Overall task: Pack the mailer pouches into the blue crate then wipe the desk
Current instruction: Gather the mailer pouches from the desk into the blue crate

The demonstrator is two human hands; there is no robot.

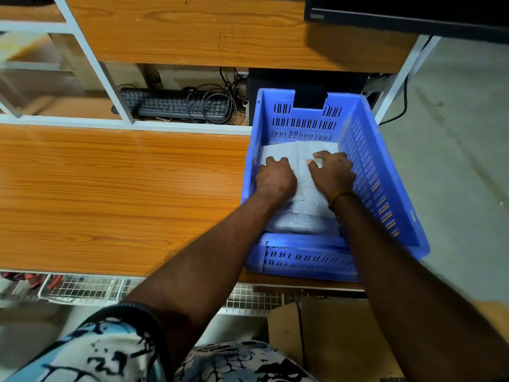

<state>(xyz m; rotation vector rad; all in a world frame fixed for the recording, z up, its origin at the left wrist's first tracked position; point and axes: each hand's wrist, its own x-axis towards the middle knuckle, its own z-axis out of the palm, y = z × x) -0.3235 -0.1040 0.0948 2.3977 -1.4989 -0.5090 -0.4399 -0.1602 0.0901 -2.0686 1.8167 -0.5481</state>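
Grey mailer pouches (303, 216) lie flat in a stack on the floor of the blue crate (385, 188), long axis running near to far, at the right end of the wooden desk (110, 194). Both hands press down on the top pouch with curled fingers: left hand (275, 179) at its left side, right hand (332, 173) at its right, pouches directly beneath them

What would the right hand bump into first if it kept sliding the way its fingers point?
Probably the blue crate's slotted far wall; the right hand points along the mailer pouches toward it.
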